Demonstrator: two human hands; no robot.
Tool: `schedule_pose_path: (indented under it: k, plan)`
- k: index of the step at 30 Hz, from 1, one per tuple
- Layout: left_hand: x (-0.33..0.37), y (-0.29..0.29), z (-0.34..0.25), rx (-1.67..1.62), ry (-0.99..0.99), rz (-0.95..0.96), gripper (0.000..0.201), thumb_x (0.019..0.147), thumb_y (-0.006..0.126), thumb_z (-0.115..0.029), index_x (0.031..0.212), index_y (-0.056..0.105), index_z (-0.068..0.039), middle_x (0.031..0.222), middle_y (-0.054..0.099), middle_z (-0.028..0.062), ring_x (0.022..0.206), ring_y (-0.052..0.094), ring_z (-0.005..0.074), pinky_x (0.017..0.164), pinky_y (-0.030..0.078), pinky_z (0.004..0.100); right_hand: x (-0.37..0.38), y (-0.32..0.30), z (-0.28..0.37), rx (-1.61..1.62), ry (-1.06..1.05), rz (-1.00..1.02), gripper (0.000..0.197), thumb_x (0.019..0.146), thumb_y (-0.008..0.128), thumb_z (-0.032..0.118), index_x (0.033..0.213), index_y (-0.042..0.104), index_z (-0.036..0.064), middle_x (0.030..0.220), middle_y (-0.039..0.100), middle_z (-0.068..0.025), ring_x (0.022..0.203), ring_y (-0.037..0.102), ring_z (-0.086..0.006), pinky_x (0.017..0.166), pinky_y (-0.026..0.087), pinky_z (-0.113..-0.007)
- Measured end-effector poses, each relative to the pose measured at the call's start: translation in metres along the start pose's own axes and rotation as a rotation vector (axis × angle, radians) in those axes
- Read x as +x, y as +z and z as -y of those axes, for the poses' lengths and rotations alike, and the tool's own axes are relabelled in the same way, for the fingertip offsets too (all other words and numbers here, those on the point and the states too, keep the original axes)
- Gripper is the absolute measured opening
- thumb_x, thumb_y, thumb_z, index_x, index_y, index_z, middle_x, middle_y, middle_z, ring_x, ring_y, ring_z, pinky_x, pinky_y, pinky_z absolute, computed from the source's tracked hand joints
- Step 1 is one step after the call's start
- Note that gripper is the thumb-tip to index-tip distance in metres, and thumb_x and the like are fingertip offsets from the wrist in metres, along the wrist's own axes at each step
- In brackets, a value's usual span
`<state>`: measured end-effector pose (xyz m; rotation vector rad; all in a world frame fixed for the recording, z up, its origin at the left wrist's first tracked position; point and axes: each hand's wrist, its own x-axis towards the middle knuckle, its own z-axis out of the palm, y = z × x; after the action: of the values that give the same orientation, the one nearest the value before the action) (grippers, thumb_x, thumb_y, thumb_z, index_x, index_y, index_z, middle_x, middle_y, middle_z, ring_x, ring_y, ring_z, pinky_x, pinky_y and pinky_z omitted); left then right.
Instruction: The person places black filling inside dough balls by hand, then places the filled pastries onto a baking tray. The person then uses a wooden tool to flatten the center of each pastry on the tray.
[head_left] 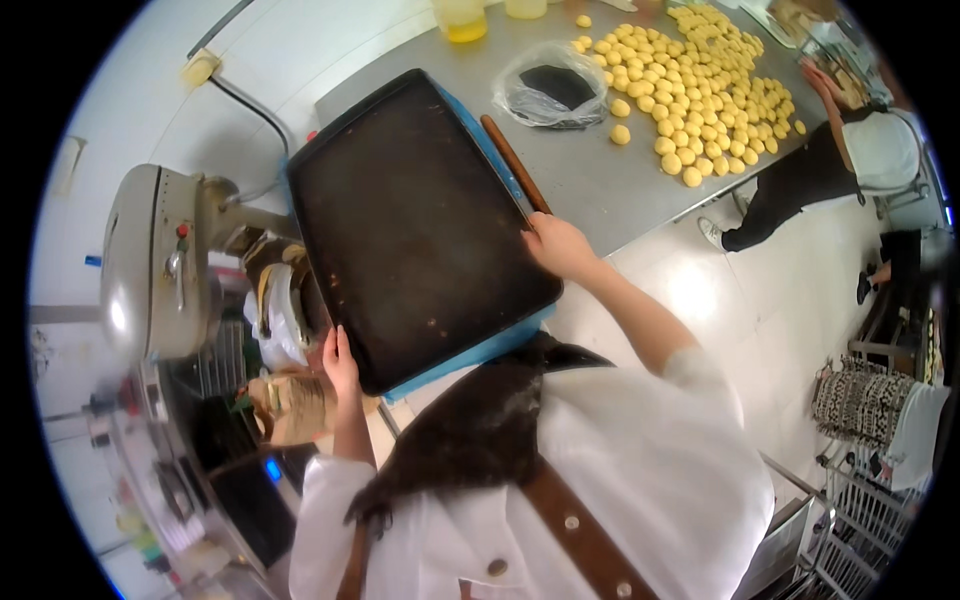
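A large dark baking tray (415, 230) lies in front of me, over a blue tray or crate (475, 350) whose edge shows along its right and near sides. My left hand (341, 364) grips the tray's near left edge. On its right edge, my right hand (560, 246) has its fingers closed over the rim. A wooden rolling pin (515, 162) rests on the metal table just beyond my right hand. Further back sits a clear plastic bag (522, 100) with something dark in it. Many round yellow dough balls (690, 115) spread over the table to the right.
The steel table (590, 200) ends at a curved near edge. A stand mixer (160, 265) is at the left, above a brown paper bag (290, 408). Tubs with yellow liquid (462, 22) stand at the back. Another person (840, 150) works at the table's right end; wire racks (850, 530) stand lower right.
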<state>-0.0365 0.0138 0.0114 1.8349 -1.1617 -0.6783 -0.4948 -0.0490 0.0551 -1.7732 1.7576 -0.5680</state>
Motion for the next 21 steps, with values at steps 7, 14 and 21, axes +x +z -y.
schedule_pose_path:
  k: [7,14,21]
  plan:
    - [-0.002,0.002,-0.029,0.79,0.634,-0.434,0.051,0.09,0.071,-0.024,0.137,0.059,-0.011,0.134,0.058,0.0179,0.124,0.052,0.0387,0.104,0.04,0.051,0.002,-0.022,0.04,-0.281,-0.21,-0.083,0.059,0.081,0.078,0.034,0.127,0.058,0.0047,0.131,0.056,-0.0157,0.122,0.054,-0.0362,0.097,0.048,-0.046]
    - [0.045,0.084,-0.083,0.745,0.731,0.058,0.061,0.094,0.063,-0.045,0.148,0.05,-0.018,0.156,0.037,0.0208,0.147,0.027,0.0461,0.117,0.022,0.062,0.093,0.034,0.061,-0.287,-0.793,-0.061,0.113,0.065,0.07,0.082,0.145,0.049,0.0048,0.151,0.036,-0.0334,0.141,0.031,-0.055,0.118,0.022,-0.062]
    - [0.046,0.086,-0.083,0.809,0.6,0.154,0.069,0.092,0.061,-0.053,0.152,0.045,-0.024,0.164,0.025,0.0172,0.152,0.013,0.0443,0.12,0.007,0.0649,0.099,0.053,0.065,-0.413,-0.686,0.057,0.117,0.065,0.066,0.087,0.153,0.042,0.0132,0.16,0.017,-0.0339,0.149,0.011,-0.0542,0.118,0.009,-0.067]
